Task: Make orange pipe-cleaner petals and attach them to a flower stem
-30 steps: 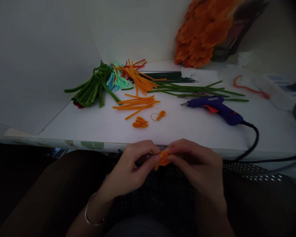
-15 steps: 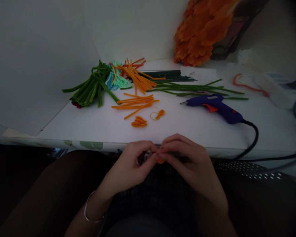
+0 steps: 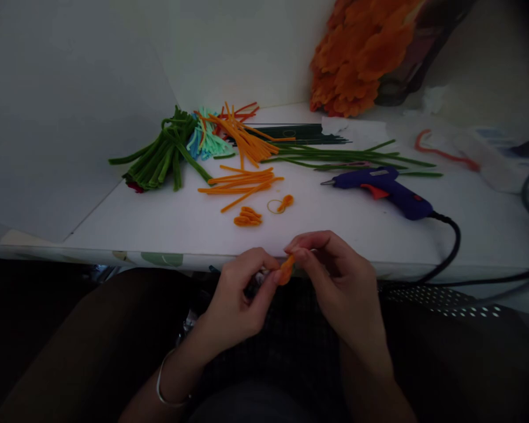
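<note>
Orange piece: small bent orange pipe-cleaner bit [image 3: 286,272], pinched between both hands just below the near table edge, over the lap.
Left hand: left hand [image 3: 235,299] fingertips closed on the piece's lower left side; thin bracelet [image 3: 165,390] on the wrist.
Right hand: right hand [image 3: 335,282] thumb and forefinger clamped on the piece's top; other fingers curled.
Piece shape: looks folded or looped, dim light, cannot tell exactly.
Table: white table [image 3: 348,229], wall panel at left.
Loose orange: cut orange stems [image 3: 240,183] lying flat mid-table; small folded orange bits [image 3: 247,217] near them; a thin ring with an orange twist [image 3: 282,204] just beside.
Green bundle: green stems [image 3: 158,155] at back left, touching teal stems [image 3: 207,141] and more orange stems [image 3: 247,141].
Long greens: long green stems [image 3: 348,157] lying across the back; dark thin wires [image 3: 295,134] behind them.
Glue gun: purple glue gun [image 3: 385,189] on its side, right of centre, nozzle pointing left, black cord [image 3: 452,247] running off the near edge.
Back right: fluffy orange flower heap [image 3: 361,53]; a red curled stem [image 3: 441,154] far right.
</note>
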`<state>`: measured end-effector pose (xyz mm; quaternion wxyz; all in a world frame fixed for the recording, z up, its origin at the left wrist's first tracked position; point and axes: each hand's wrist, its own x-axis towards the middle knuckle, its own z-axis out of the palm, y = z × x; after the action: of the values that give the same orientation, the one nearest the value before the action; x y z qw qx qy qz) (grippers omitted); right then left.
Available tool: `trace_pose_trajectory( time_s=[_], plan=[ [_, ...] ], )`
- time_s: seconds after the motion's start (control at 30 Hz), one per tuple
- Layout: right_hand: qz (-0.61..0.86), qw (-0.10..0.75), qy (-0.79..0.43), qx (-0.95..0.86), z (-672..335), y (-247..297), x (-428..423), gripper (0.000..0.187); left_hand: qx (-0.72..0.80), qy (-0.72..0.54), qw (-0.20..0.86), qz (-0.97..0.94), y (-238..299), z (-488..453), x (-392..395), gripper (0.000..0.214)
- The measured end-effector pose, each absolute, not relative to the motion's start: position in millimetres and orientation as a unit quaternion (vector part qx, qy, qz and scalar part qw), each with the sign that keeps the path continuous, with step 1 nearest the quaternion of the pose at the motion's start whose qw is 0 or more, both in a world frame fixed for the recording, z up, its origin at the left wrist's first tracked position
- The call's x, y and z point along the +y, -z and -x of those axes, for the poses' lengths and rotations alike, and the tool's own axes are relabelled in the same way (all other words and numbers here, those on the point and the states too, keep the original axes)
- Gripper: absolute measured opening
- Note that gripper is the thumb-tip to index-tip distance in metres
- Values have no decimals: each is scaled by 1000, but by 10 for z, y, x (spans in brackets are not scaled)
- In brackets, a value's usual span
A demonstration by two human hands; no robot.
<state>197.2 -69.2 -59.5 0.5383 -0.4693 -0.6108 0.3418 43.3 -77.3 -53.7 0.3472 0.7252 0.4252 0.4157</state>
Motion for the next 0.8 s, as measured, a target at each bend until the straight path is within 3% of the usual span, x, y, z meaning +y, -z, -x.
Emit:
trace_pose_trajectory(
  time_s=[0.13,0.47,0.8],
  plan=[
    [462,555,-355,-594,-1929,606,-688,7,426,-411,383,-709,579,-457,-795,9],
    [497,548,-239,-629,-1939,560,-708,7,419,-420,467,-656,621,-495,-764,8],
    [365,581,-553,-471,-1944,668,-614,15,387,-477,414,-671,668,-540,-834,14]
  ],
)
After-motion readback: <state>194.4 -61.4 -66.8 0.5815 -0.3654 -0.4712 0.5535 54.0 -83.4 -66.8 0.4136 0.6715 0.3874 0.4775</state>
